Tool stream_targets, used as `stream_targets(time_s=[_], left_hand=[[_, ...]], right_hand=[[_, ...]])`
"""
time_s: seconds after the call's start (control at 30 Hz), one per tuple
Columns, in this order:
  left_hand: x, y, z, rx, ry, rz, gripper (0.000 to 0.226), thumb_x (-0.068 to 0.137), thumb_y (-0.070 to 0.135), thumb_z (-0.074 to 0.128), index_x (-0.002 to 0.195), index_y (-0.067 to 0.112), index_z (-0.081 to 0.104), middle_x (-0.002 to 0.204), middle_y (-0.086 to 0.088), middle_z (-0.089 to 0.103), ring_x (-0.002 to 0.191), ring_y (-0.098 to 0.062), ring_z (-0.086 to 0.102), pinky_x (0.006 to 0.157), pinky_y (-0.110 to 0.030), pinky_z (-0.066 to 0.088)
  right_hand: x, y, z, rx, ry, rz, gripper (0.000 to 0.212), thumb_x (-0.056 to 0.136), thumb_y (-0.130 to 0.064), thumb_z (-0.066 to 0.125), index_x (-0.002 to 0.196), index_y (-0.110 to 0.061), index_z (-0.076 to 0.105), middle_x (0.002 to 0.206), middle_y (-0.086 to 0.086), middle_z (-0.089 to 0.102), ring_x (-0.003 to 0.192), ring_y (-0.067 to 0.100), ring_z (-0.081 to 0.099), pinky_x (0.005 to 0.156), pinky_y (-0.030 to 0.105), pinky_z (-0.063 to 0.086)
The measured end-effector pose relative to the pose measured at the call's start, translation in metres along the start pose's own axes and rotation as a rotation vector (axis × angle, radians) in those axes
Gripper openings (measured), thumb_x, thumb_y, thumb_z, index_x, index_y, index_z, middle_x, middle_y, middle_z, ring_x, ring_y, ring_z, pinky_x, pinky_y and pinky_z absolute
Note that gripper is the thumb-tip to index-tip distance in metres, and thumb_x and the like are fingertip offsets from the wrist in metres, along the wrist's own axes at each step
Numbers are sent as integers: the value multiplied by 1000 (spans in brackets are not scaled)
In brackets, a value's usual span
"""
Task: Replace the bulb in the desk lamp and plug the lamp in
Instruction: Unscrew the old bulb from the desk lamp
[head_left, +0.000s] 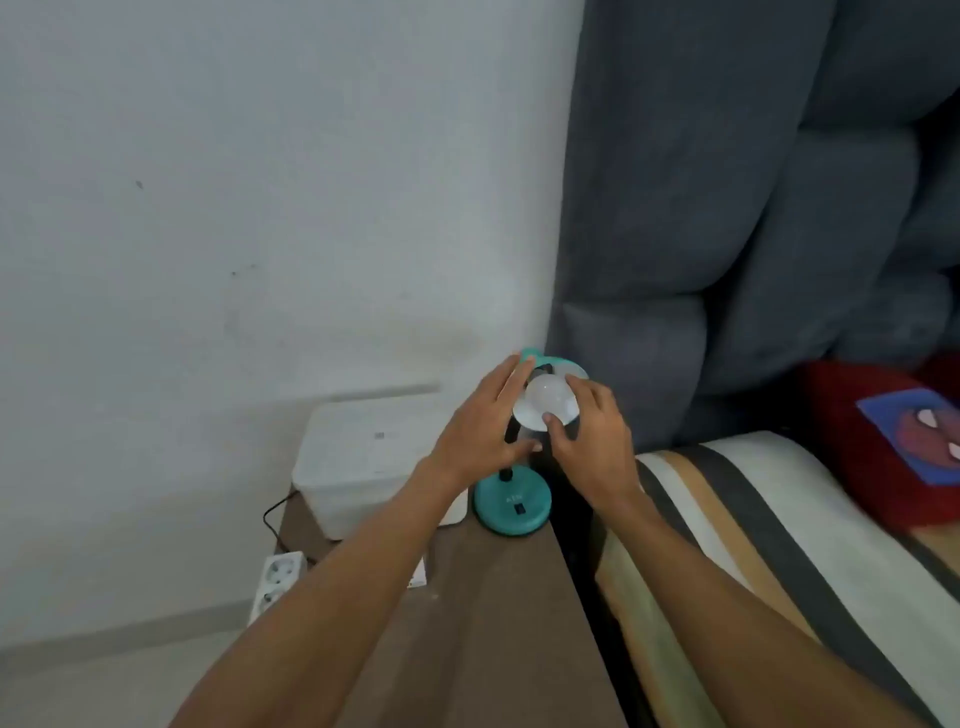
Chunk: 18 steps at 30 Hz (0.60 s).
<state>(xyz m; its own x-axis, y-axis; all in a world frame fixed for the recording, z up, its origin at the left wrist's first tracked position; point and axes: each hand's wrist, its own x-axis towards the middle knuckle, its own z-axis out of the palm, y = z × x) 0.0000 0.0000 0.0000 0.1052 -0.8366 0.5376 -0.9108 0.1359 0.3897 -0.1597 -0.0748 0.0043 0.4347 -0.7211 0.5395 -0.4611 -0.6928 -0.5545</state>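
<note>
Nearest you, both bare forearms reach away over the brown bedside table (498, 623), with a striped mattress (779, 545) to its right and a white power strip (275, 579) on the floor to its left; its sockets look empty. Farther along the tabletop, the teal desk lamp (511, 506) stands on its round base at the right edge, touching a white lidded box (363, 457) on its left; what the box holds cannot be seen. Above the base, your left hand (480, 434) rests with fingers spread against the lamp's head and neck, while your right hand (592, 436) has thumb and fingers closed around the white bulb (545, 402), which sits at the mouth of the teal shade. Beyond them rise a white wall (260, 182) and a grey padded headboard (727, 208).
</note>
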Motion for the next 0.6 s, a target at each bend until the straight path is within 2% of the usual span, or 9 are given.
stream_targets(time_s=[0.07, 0.17, 0.27, 0.37, 0.47, 0.6], left_hand=[[7, -7, 6, -14, -65, 23, 108, 83, 34, 82, 164, 17, 12, 172, -2, 13, 157, -18, 16, 121, -32, 31], [17, -22, 14, -13, -113, 22, 109, 84, 31, 83, 164, 19, 10, 172, -1, 10, 158, -18, 16, 121, -35, 35], [21, -31, 19, -25, -119, 54, 101, 88, 32, 80, 164, 18, 14, 171, -4, 18, 157, -20, 22, 122, -35, 34], [23, -37, 23, -17, -79, 68, 95, 88, 22, 79, 163, 14, 21, 167, -10, 28, 154, -24, 29, 121, -39, 36], [24, -42, 27, -19, -61, 94, 93, 88, 19, 80, 162, 12, 23, 166, -10, 31, 153, -26, 32, 121, -39, 37], [24, -46, 26, -16, -67, 107, 96, 87, 18, 82, 162, 14, 22, 167, -7, 29, 151, -27, 35, 117, -42, 42]], right_hand=[[5, 3, 5, 16, -15, 20, 57, 88, -27, 69, 139, -13, 50, 135, 11, 54, 115, 29, 58, 91, 42, 50], [12, 10, 17, 45, -37, 42, 61, 88, -28, 71, 141, -12, 48, 134, 13, 57, 116, 28, 59, 95, 40, 49], [19, 13, 26, 99, -31, 69, 64, 85, -32, 74, 141, -12, 49, 134, 13, 59, 109, 29, 64, 91, 44, 55], [20, 13, 35, 116, -19, 83, 63, 84, -35, 75, 138, -13, 51, 133, 10, 60, 110, 28, 63, 92, 42, 53], [23, 11, 40, 97, 25, 102, 60, 84, -30, 76, 136, -13, 53, 132, 9, 59, 111, 30, 62, 91, 40, 51], [25, 14, 45, -28, -9, 0, 55, 86, -18, 73, 137, -10, 51, 134, 13, 55, 102, 38, 64, 82, 49, 55]])
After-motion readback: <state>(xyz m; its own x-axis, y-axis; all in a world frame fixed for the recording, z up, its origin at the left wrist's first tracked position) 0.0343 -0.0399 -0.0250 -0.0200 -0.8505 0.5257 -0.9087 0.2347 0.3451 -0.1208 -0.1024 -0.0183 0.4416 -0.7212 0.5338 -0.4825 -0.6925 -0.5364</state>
